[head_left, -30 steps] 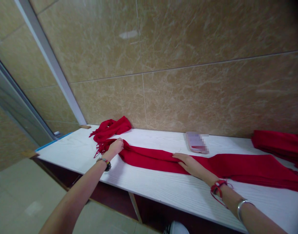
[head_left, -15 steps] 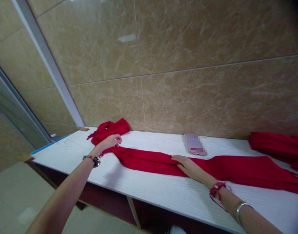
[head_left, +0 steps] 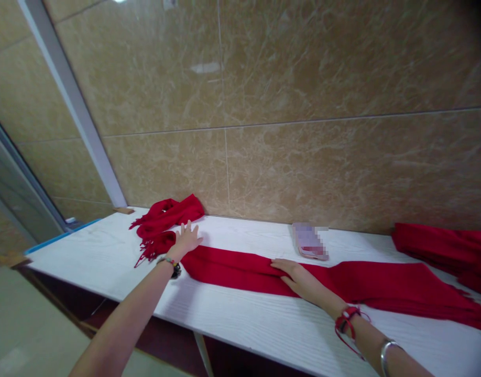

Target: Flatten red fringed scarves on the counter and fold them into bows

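Note:
A long red scarf (head_left: 232,269) stretches lengthwise across the white tabletop, its fringed right end reaching the edge of view. My right hand (head_left: 299,277) lies flat on the scarf's middle, fingers extended over a lengthwise fold. Over at the scarf's left end, my left hand (head_left: 187,241) is open with fingers spread, and it partly covers the cloth there. Beside that hand, fringe tassels and a bunched part of red cloth (head_left: 156,246) show. Behind it lies a crumpled red fringed cloth (head_left: 170,212); whether it joins the long scarf is hidden.
A phone (head_left: 309,241), partly pixelated, lies behind the scarf. Folded red cloth (head_left: 440,246) is stacked at the right, by the tiled wall (head_left: 303,167). The white table (head_left: 240,322) has open shelf space beneath its front edge. A brown block (head_left: 123,210) sits at the back left corner.
My left hand has gone from half-curled fingers to spread ones and moved slightly right along the scarf's left end. My right hand stays on the scarf. The view has shifted slightly.

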Demonstrator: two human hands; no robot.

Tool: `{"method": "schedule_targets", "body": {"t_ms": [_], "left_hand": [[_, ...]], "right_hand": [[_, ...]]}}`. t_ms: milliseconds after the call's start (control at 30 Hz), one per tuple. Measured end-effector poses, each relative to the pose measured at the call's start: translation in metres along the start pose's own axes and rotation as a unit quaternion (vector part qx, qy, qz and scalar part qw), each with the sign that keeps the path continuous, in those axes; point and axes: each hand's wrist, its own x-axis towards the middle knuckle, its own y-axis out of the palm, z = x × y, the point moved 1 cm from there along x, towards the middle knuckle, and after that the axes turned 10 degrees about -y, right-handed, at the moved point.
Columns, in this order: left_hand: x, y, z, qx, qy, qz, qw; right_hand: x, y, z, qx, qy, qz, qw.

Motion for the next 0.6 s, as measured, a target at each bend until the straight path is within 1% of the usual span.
{"method": "schedule_targets", "body": {"t_ms": [33, 100, 167, 200, 233, 267, 333, 400, 433, 533, 600], "left_hand": [[0.000, 0.000, 0.011, 0.013, 0.040, 0.009, 0.999], [0.000, -0.005, 0.035, 0.023, 0.100, 0.038, 0.994], [0.000, -0.011, 0.058, 0.029, 0.150, 0.066, 0.986], [0.000, -0.014, 0.069, 0.032, 0.172, 0.070, 0.982], [0.000, -0.016, 0.080, 0.028, 0.179, 0.064, 0.981], [0.001, -0.017, 0.089, 0.018, 0.171, 0.052, 0.984], [0.002, -0.016, 0.103, -0.013, 0.115, 0.019, 0.993], [0.003, -0.013, 0.111, -0.043, 0.060, 0.002, 0.997], [0.004, -0.011, 0.112, -0.054, 0.048, 0.000, 0.997], [0.006, -0.011, 0.112, -0.092, 0.046, 0.001, 0.995], [0.006, -0.014, 0.114, -0.154, 0.051, 0.014, 0.987]], "right_hand": [[0.000, 0.001, -0.001, 0.000, -0.002, -0.001, 1.000], [0.000, 0.002, -0.002, 0.000, -0.004, -0.006, 1.000], [-0.001, 0.003, -0.003, -0.002, -0.004, -0.009, 1.000], [-0.001, 0.004, -0.004, -0.003, -0.004, -0.009, 1.000], [-0.001, 0.004, -0.004, -0.004, -0.005, -0.007, 1.000], [-0.001, 0.004, -0.005, -0.005, -0.006, -0.005, 1.000], [-0.001, 0.005, -0.005, -0.007, -0.008, -0.004, 1.000], [-0.001, 0.004, -0.004, -0.009, -0.005, -0.004, 1.000], [-0.001, 0.004, -0.004, -0.010, -0.002, -0.002, 1.000], [-0.001, 0.004, -0.003, -0.012, 0.009, 0.004, 1.000], [-0.001, 0.004, -0.003, -0.015, 0.011, 0.005, 1.000]]}}
